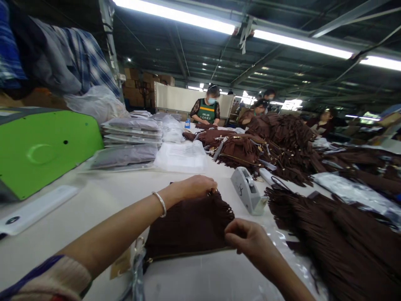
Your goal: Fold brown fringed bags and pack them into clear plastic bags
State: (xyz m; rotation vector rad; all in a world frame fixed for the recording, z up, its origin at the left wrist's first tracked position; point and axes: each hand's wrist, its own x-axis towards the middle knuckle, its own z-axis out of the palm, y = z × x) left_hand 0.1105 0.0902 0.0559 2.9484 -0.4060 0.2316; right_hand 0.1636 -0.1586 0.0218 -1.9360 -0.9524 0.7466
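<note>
A dark brown fringed pouch (188, 225) lies flat on the white table, its gold zipper along the near edge and fringe at the far right. My left hand (199, 187), with a silver bangle at the wrist, is closed at its far edge, fingers pinching the fringe. At the right edge my right hand (247, 236) is curled, thumb and fingertips together on the pouch's side. A brown paper tag (120, 264) and a plastic-wrapped strap (138, 271) lie by its near left corner. Clear plastic film (282, 242) shows beneath my right forearm.
A grey tape dispenser (249, 192) stands right of the pouch. More fringed brown pieces (338, 238) lie at right, with a heap of pouches (241, 150) behind. Bagged goods (131, 133) are stacked at left beside a green machine (53, 146). A co-worker (208, 108) stands across the table.
</note>
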